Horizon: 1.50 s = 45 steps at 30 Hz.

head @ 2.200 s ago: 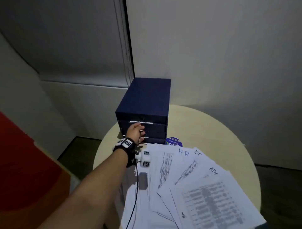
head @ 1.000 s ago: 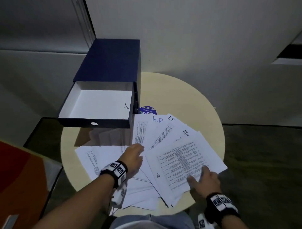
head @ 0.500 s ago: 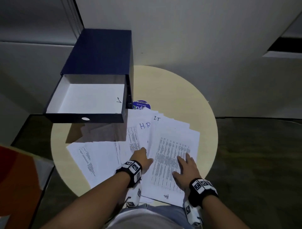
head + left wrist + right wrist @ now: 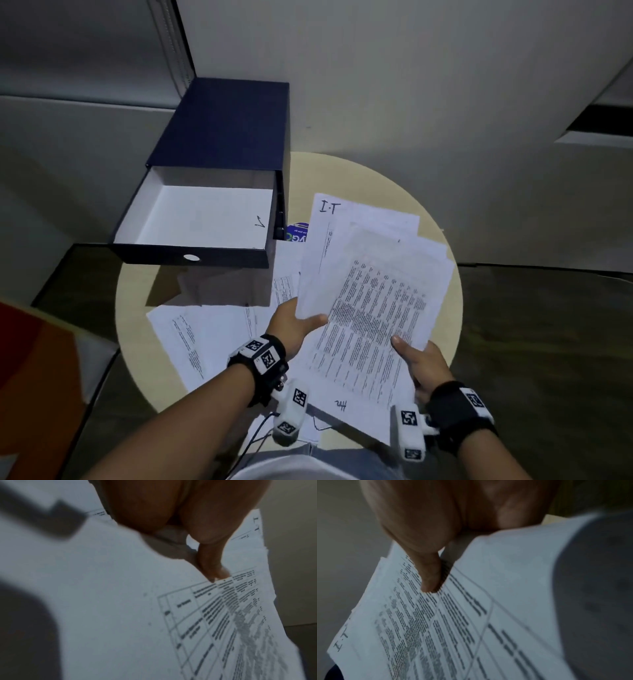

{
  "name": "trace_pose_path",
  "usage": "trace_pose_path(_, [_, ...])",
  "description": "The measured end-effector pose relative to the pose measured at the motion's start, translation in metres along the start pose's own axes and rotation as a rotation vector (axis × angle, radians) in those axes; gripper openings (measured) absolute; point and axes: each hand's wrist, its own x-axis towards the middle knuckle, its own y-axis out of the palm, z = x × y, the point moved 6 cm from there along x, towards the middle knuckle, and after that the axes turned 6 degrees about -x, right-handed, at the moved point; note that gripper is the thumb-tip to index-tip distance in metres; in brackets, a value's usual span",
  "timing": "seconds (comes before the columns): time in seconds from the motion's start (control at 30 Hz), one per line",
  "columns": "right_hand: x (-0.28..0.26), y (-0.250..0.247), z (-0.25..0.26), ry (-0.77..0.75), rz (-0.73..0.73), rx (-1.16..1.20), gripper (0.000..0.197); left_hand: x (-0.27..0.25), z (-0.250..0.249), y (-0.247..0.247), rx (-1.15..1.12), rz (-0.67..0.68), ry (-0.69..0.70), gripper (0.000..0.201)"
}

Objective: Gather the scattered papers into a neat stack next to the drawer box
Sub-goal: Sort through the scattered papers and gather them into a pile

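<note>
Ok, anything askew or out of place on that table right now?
Yes. The held papers are fanned unevenly between both hands, more sheets lie loose below the drawer box, and its top drawer hangs open.

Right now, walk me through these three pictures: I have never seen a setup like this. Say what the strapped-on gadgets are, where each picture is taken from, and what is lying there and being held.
There is no machine here: a person works with bare hands and wears cameras. The wide picture comes from a head camera looking down; the two close, blurry ones come from cameras strapped to each wrist, the black bands with white blocks.

The left hand and right hand each grip a side of a bundle of printed sheets, thumbs on top. One sheet in it is marked "I.T". It is raised above a round beige table.

More loose papers lie on the table. A dark blue drawer box stands at the back, its top drawer pulled out.
</note>
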Motion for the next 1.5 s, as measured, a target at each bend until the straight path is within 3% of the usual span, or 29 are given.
trace_pose_path(0.03, [-0.004,0.004,0.005,0.008,0.025,0.037,0.088,-0.001,0.000,-0.004,0.043,-0.002,-0.006,0.026])
trace_pose_path(0.07, [-0.013,0.008,0.012,-0.015,0.041,0.053,0.058,-0.003,0.000,-0.009,0.125,-0.016,-0.015,0.023])
trace_pose_path(0.1, [-0.019,0.014,0.018,-0.053,0.068,0.029,0.024,-0.004,0.004,-0.018,0.236,-0.040,-0.026,0.032])
trace_pose_path(0.13, [-0.019,0.015,0.018,-0.066,0.035,-0.028,0.019,-0.005,0.009,-0.026,0.351,-0.055,-0.040,0.041])
trace_pose_path(0.17, [-0.029,0.019,0.022,-0.072,0.009,-0.069,0.029,-0.007,0.015,-0.038,0.459,-0.075,-0.052,0.043])
trace_pose_path(0.23, [-0.023,0.021,0.012,-0.047,-0.020,-0.048,0.029,-0.013,0.027,-0.068,0.559,-0.166,-0.084,0.025])
trace_pose_path(0.33, [-0.005,0.024,-0.014,0.057,-0.048,-0.154,0.040,-0.030,0.043,-0.128,0.585,-0.400,-0.135,0.010])
trace_pose_path(0.37, [-0.004,0.025,-0.018,0.075,-0.068,-0.207,0.039,-0.036,0.047,-0.146,0.583,-0.493,-0.178,0.012])
trace_pose_path(0.43, [-0.003,0.028,-0.023,0.102,-0.083,-0.261,0.028,-0.047,0.055,-0.171,0.587,-0.609,-0.321,0.037])
trace_pose_path(0.5, [-0.004,0.030,-0.026,0.122,-0.098,-0.281,0.028,-0.049,0.062,-0.173,0.532,-0.573,-0.397,0.056])
trace_pose_path(0.6, [-0.005,0.028,-0.025,0.135,-0.141,-0.329,0.031,-0.044,0.066,-0.164,0.414,-0.557,-0.369,0.058])
trace_pose_path(0.7, [-0.008,0.020,-0.019,0.138,-0.178,-0.346,0.029,-0.035,0.071,-0.149,0.398,-0.510,-0.353,0.049])
trace_pose_path(0.83, [-0.010,0.007,-0.018,0.208,-0.216,-0.229,0.018,-0.022,0.064,-0.125,0.543,-0.446,-0.316,0.012])
trace_pose_path(0.93, [-0.016,0.001,-0.014,0.213,-0.246,-0.228,0.013,-0.019,0.054,-0.118,0.605,-0.508,-0.292,0.038])
trace_pose_path(1.03, [-0.021,-0.002,-0.010,0.170,-0.266,-0.308,0.018,-0.026,0.038,-0.126,0.510,-0.667,-0.252,0.026])
trace_pose_path(1.1, [-0.019,-0.002,-0.014,0.174,-0.253,-0.312,0.022,-0.031,0.028,-0.127,0.474,-0.691,-0.201,0.032])
trace_pose_path(1.23, [-0.016,-0.002,-0.018,0.182,-0.238,-0.303,0.019,-0.040,0.001,-0.119,0.509,-0.603,-0.154,0.039])
trace_pose_path(1.33, [-0.015,0.000,-0.016,0.171,-0.221,-0.311,0.019,-0.039,-0.024,-0.100,0.765,-0.467,0.002,0.032])
trace_pose_path(1.43, [-0.010,-0.003,-0.020,0.163,-0.236,-0.313,0.021,-0.048,-0.037,-0.053,1.097,-0.210,0.179,0.046])
trace_pose_path(1.5, [-0.007,-0.002,-0.023,0.170,-0.220,-0.309,0.025,-0.059,-0.038,-0.018,1.204,-0.057,0.271,0.054])
